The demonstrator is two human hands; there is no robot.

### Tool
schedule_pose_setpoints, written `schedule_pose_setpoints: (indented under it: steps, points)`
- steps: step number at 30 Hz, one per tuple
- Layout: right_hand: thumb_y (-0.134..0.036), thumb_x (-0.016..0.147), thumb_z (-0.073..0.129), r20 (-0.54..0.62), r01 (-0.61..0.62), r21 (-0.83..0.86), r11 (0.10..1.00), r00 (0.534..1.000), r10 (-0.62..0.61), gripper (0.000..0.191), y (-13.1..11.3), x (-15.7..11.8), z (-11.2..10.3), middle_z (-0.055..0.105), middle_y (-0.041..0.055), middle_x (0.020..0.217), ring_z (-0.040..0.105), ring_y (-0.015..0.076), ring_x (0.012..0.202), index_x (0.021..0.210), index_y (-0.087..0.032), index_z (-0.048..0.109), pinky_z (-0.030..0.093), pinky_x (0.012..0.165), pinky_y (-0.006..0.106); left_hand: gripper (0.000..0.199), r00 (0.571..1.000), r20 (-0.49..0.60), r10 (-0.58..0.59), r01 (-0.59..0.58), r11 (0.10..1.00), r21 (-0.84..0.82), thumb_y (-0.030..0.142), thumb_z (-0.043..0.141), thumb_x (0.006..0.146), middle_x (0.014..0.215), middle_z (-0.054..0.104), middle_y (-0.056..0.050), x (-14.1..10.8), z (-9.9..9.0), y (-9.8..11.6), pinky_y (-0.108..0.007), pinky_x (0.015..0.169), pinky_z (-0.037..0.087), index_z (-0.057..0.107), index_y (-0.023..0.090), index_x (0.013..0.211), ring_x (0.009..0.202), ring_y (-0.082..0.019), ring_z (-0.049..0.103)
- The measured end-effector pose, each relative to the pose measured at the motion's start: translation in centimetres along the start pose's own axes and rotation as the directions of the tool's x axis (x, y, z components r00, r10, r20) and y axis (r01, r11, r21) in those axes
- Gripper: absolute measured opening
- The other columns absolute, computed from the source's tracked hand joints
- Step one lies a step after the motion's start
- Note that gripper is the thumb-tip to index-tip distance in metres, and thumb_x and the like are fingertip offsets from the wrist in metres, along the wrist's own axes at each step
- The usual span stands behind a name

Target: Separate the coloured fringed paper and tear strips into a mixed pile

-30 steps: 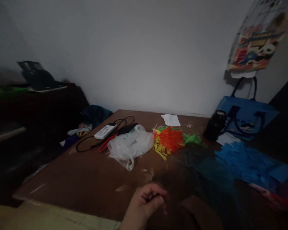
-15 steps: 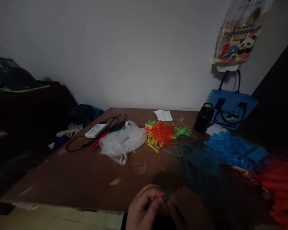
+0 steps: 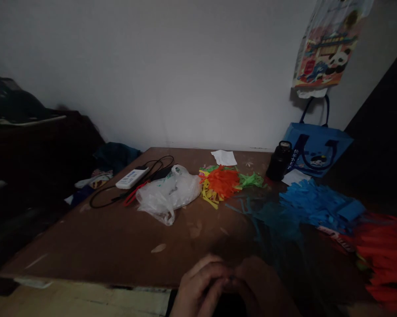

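Observation:
At the front edge of the brown table point(image 3: 119, 246), my left hand point(image 3: 201, 281) has its fingers bent and pinched together. My right hand point(image 3: 261, 281), dark in shadow, meets it fingertip to fingertip. Whatever lies between the fingers is hidden or too small to make out. Beyond the hands, dark teal strips point(image 3: 271, 215) spread over the table to the right. A bundle of orange strips point(image 3: 223, 182) lies farther back, with yellow strips point(image 3: 209, 196) and green strips point(image 3: 251, 179) around it.
A crumpled clear plastic bag point(image 3: 170, 193) lies left of centre, near a white power strip point(image 3: 132, 177) with black cables. At right are blue strips point(image 3: 317, 204), red strips point(image 3: 386, 255), a black bottle point(image 3: 280, 162) and a blue tote bag point(image 3: 319, 145). White paper point(image 3: 224, 157) lies at the back.
My fingertips have come closer together, and the small dark bit visible between them earlier is now hidden. The view has shifted slightly; the things on the table lie as before.

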State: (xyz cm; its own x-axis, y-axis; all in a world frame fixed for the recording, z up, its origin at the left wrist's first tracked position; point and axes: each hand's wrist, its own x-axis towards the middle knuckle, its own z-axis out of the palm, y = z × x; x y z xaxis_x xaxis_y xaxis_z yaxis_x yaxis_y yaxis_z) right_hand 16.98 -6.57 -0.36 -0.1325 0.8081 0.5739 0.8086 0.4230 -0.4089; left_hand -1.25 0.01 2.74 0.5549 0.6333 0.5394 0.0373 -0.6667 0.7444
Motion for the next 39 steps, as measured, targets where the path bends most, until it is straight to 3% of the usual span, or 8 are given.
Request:
schedule_pose_setpoints:
  steps: [3, 9, 16, 19, 22, 25, 31, 39]
  points:
    - [-0.023, 0.096, 0.041, 0.009, -0.005, 0.018, 1.0, 1.0, 0.004, 0.019, 0.0, 0.1, -0.1, 0.059, -0.0024, 0.069, 0.058, 0.0143, 0.063, 0.082, -0.026, 0.053, 0.048, 0.059, 0.022, 0.022, 0.999, 0.032, 0.006, -0.007, 1.0, 0.027, 0.007, 0.057, 0.086, 0.084, 0.07, -0.001, -0.3, -0.1, -0.1, -0.015, 0.07, 0.052, 0.065, 0.024, 0.096, 0.077, -0.012, 0.067]
    - [-0.026, 0.095, 0.046, 0.001, -0.04, 0.035, 0.999, 0.999, 0.04, 0.011, -0.2, -0.1, 0.0, 0.063, -0.0009, 0.076, 0.062, 0.0154, 0.068, 0.091, -0.027, 0.056, 0.05, 0.061, 0.023, 0.021, 0.999, -0.051, 0.007, -0.003, 0.997, 0.076, 0.007, 0.059, 0.084, 0.084, 0.07, -0.002, -0.6, 0.5, -0.7, -0.015, 0.068, 0.052, 0.065, 0.023, 0.097, 0.074, -0.012, 0.067]
    - [-0.024, 0.095, 0.047, 0.012, -0.065, 0.057, 0.996, 0.998, 0.064, 0.012, -0.2, 0.1, -0.1, 0.063, -0.0013, 0.074, 0.061, 0.0149, 0.067, 0.087, -0.026, 0.055, 0.05, 0.06, 0.023, 0.02, 0.999, 0.02, -0.029, 0.027, 0.998, 0.06, 0.007, 0.057, 0.086, 0.084, 0.071, -0.002, -0.5, 0.6, -0.9, -0.015, 0.069, 0.052, 0.066, 0.023, 0.096, 0.076, -0.013, 0.068]
    - [-0.023, 0.094, 0.049, 0.024, -0.029, 0.081, 0.996, 0.999, 0.027, 0.006, -0.2, 0.6, -0.5, 0.065, -0.0005, 0.079, 0.062, 0.0152, 0.074, 0.093, -0.024, 0.055, 0.05, 0.066, 0.024, 0.019, 0.999, -0.011, -0.04, 0.041, 0.996, 0.074, 0.008, 0.059, 0.085, 0.082, 0.07, -0.002, -0.6, 0.6, -1.0, -0.015, 0.068, 0.052, 0.065, 0.023, 0.094, 0.074, -0.013, 0.067]
    - [-0.019, 0.097, 0.041, -0.043, 0.058, 0.075, 0.996, 0.998, -0.055, 0.015, -0.4, 1.0, -0.5, 0.063, -0.0014, 0.072, 0.058, 0.0138, 0.067, 0.086, -0.023, 0.051, 0.047, 0.063, 0.024, 0.022, 0.999, -0.039, -0.026, 0.029, 0.997, 0.068, 0.007, 0.06, 0.084, 0.084, 0.07, -0.001, -0.6, 0.9, -1.1, -0.015, 0.07, 0.051, 0.065, 0.024, 0.097, 0.075, -0.013, 0.067]
    - [-0.018, 0.098, 0.035, -0.093, 0.088, 0.057, 0.995, 0.992, -0.082, 0.021, -0.6, 1.2, -0.4, 0.06, -0.0018, 0.068, 0.056, 0.0128, 0.062, 0.083, -0.022, 0.049, 0.045, 0.062, 0.025, 0.021, 0.999, -0.002, -0.036, 0.036, 0.999, 0.039, 0.007, 0.059, 0.084, 0.081, 0.07, -0.001, -0.5, 1.0, -1.1, -0.015, 0.069, 0.051, 0.066, 0.023, 0.095, 0.074, -0.012, 0.067]
    - [-0.022, 0.098, 0.044, 0.047, -0.052, 0.19, 0.98, 0.998, 0.044, 0.016, -0.3, 0.9, -0.5, 0.061, -0.0022, 0.073, 0.057, 0.012, 0.069, 0.084, -0.023, 0.052, 0.044, 0.06, 0.021, 0.006, 0.978, 0.017, -0.209, 0.21, 0.975, -0.068, 0.017, 0.065, 0.084, 0.067, 0.067, 0.0, -0.3, 0.9, -1.4, -0.015, 0.056, 0.048, 0.07, 0.021, 0.082, 0.06, -0.011, 0.063]
    - [-0.02, 0.099, 0.039, 0.02, -0.036, 0.192, 0.981, 0.999, 0.032, 0.02, -0.6, 1.3, -1.0, 0.059, -0.0023, 0.071, 0.056, 0.0118, 0.067, 0.083, -0.022, 0.051, 0.043, 0.061, 0.023, 0.012, 0.929, 0.109, -0.355, 0.37, 0.904, -0.216, 0.022, 0.062, 0.085, 0.064, 0.069, 0.0, 0.0, 0.7, -1.5, -0.017, 0.058, 0.049, 0.073, 0.021, 0.08, 0.061, -0.013, 0.065]
